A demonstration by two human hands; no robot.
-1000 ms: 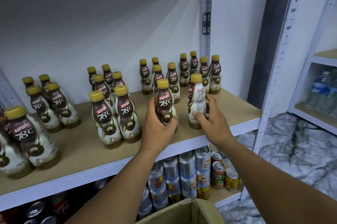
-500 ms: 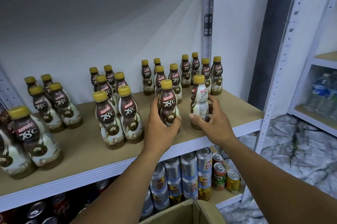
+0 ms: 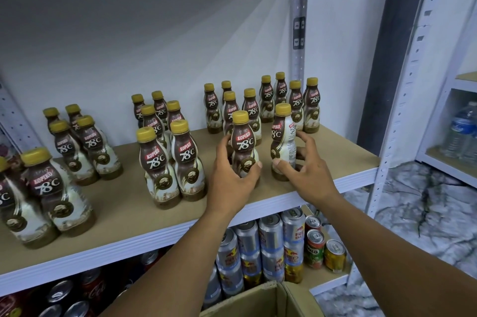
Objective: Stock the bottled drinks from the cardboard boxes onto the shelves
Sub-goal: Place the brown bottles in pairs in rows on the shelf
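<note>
Several brown Kopiko 78°C bottles with yellow caps stand in clusters on the tan shelf board [image 3: 121,203]. My left hand [image 3: 232,179] grips the lower body of one upright bottle [image 3: 244,141] near the shelf's front. My right hand [image 3: 302,164] is curled around a second upright bottle [image 3: 282,135], whose label is turned sideways; thumb in front, fingers behind it. Both bottles stand on the shelf in front of the rear cluster [image 3: 281,99]. A corner of an open cardboard box [image 3: 260,301] shows at the bottom edge.
The lower shelf holds stacked silver energy-drink cans [image 3: 271,247], green and yellow cans [image 3: 315,249] and red cola cans [image 3: 85,288]. A perforated white upright [image 3: 410,68] bounds the shelf on the right. Water bottles [image 3: 462,133] stand on a neighbouring rack over a marble floor.
Both hands have slid their bottles a little further back on the shelf, toward the rear cluster. The right-hand bottle has turned slightly, showing more of its label.
</note>
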